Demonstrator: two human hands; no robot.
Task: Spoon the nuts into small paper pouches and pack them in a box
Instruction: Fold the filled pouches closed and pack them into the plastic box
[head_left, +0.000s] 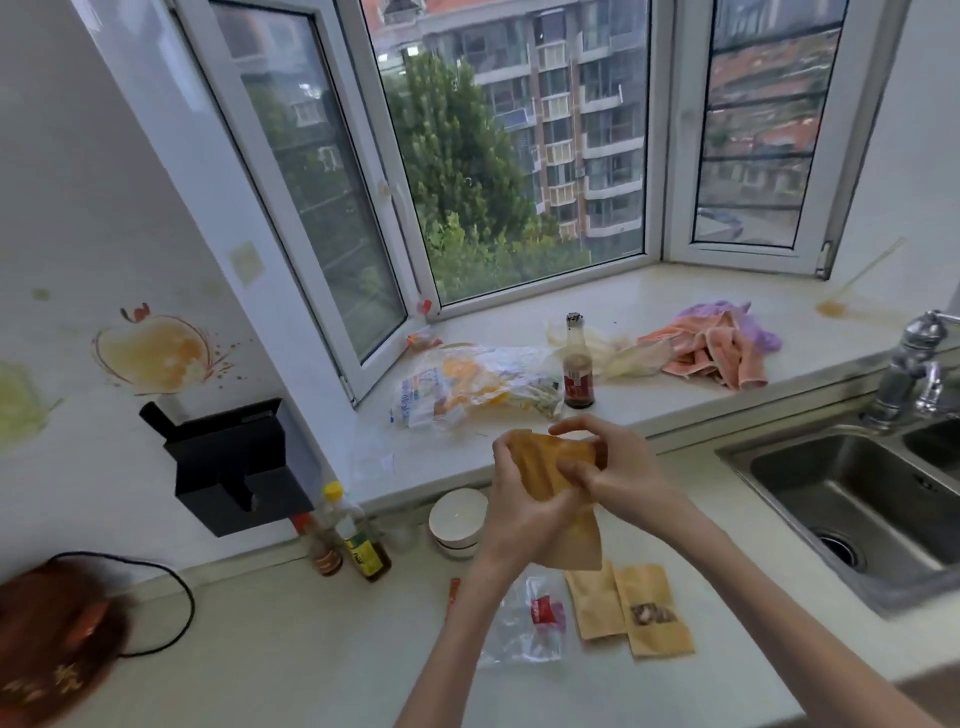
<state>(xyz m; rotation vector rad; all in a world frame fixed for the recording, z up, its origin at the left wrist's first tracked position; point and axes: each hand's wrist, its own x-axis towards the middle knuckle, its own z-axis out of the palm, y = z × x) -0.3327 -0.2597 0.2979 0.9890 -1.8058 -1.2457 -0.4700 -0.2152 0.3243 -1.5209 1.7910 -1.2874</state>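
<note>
Above the counter I hold a tan paper pouch (558, 478) with both hands. My left hand (519, 504) grips its left side and my right hand (613, 467) pinches its top right edge. Below them two more paper pouches lie flat on the counter: a plain one (597, 603) and one with a small window showing nuts (657, 613). Beside these lies a clear plastic bag (524, 623) with a red label. No spoon or box shows in this view.
A white bowl (457, 519) stands behind my hands, with sauce bottles (358, 540) to its left. On the windowsill are a crumpled plastic bag (467, 384), a dark bottle (577, 364) and cloths (717, 348). A steel sink (857, 493) lies to the right, a dark round lid (57, 639) far left.
</note>
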